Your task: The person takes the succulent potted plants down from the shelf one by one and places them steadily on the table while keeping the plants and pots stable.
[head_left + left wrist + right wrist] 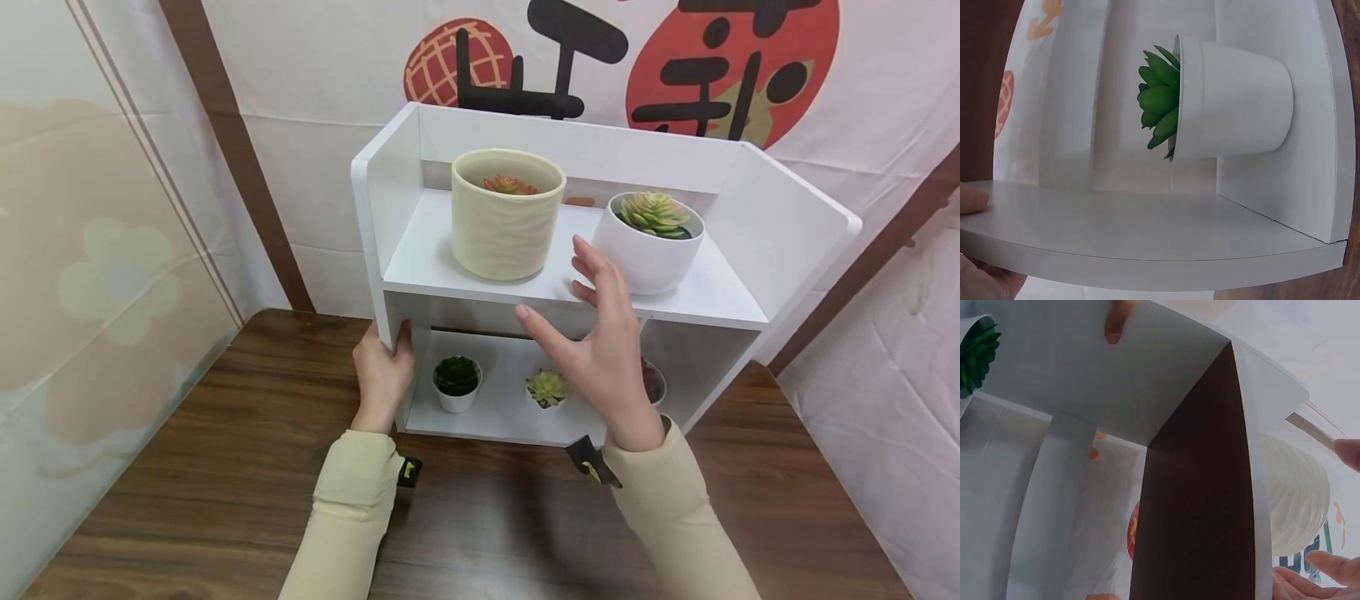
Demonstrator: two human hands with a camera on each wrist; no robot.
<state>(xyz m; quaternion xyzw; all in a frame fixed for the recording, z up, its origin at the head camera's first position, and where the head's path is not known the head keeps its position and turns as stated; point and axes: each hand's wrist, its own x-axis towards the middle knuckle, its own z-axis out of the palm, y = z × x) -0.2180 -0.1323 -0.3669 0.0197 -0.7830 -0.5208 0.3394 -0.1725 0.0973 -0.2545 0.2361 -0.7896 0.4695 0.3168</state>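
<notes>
A white two-tier shelf [370, 212] stands on the wooden table. My left hand [382, 371] grips its left side panel, the thumb on the inner face and the fingers around the outer side. My right hand [609, 354] is raised before the upper tier, thumb and fingers spread, holding nothing. Just behind its fingers sits a white round pot [647, 258] with a pale green succulent [654, 213]. A cream ridged pot [504, 225] with a reddish succulent [510, 184] stands left of it. In the right wrist view the fingers appear near the cream pot [1294, 494].
On the lower tier are a small white pot [1235, 100] with a dark green succulent [1161, 97], a light green succulent [546, 388] and another pot [654, 382] partly behind my right wrist. Printed cloth [315, 150] hangs behind the wooden table [225, 467].
</notes>
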